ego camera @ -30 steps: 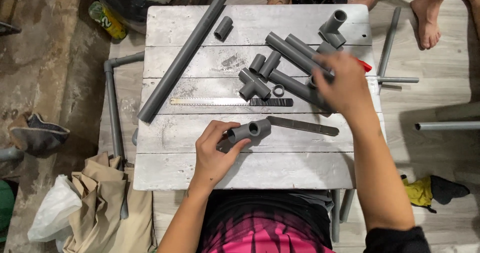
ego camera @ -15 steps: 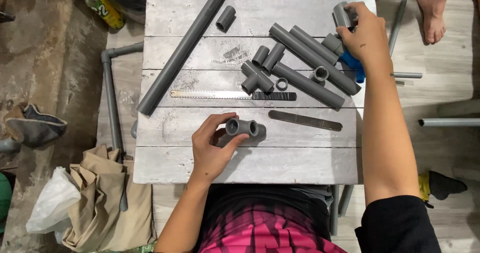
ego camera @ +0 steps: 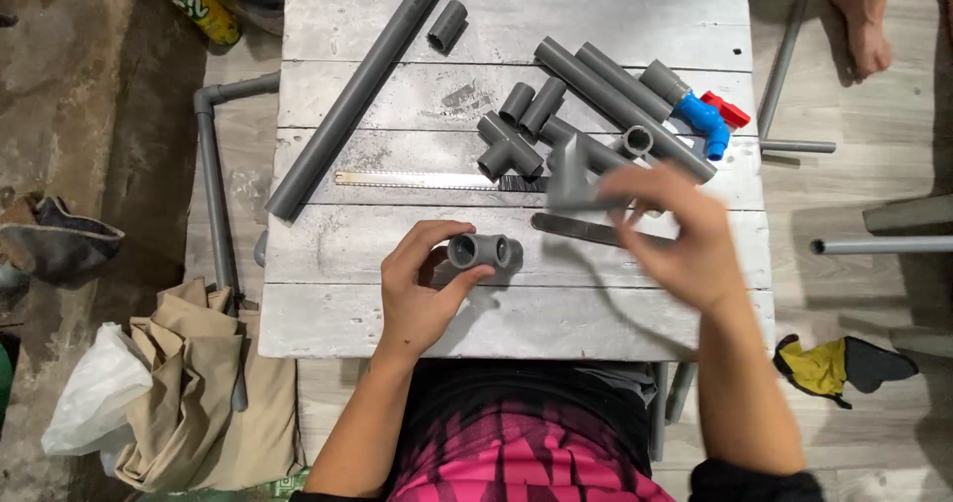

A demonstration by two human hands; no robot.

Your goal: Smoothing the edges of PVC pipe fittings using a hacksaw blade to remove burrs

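My left hand (ego camera: 422, 288) grips a short grey pipe tee fitting (ego camera: 480, 252) just above the front planks of the white wooden table (ego camera: 397, 323). My right hand (ego camera: 675, 234), blurred by motion, carries a grey elbow fitting with a short pipe stub (ego camera: 574, 176) over the table's middle, right of the tee. Under it lie a flat metal file (ego camera: 576, 230) and a hacksaw blade (ego camera: 427, 179).
A long grey pipe (ego camera: 357, 95), several shorter pipes (ego camera: 615, 100), couplings (ego camera: 447, 23), a tee cluster (ego camera: 506, 149) and a blue valve with a red handle (ego camera: 707, 120) lie on the table. Another person's bare foot (ego camera: 859, 15) is beyond. Cloth and bags (ego camera: 189, 393) lie left.
My right hand took the elbow fitting from the table's far right corner and brought it toward the middle, near my left hand. The left hand stayed put with the tee.
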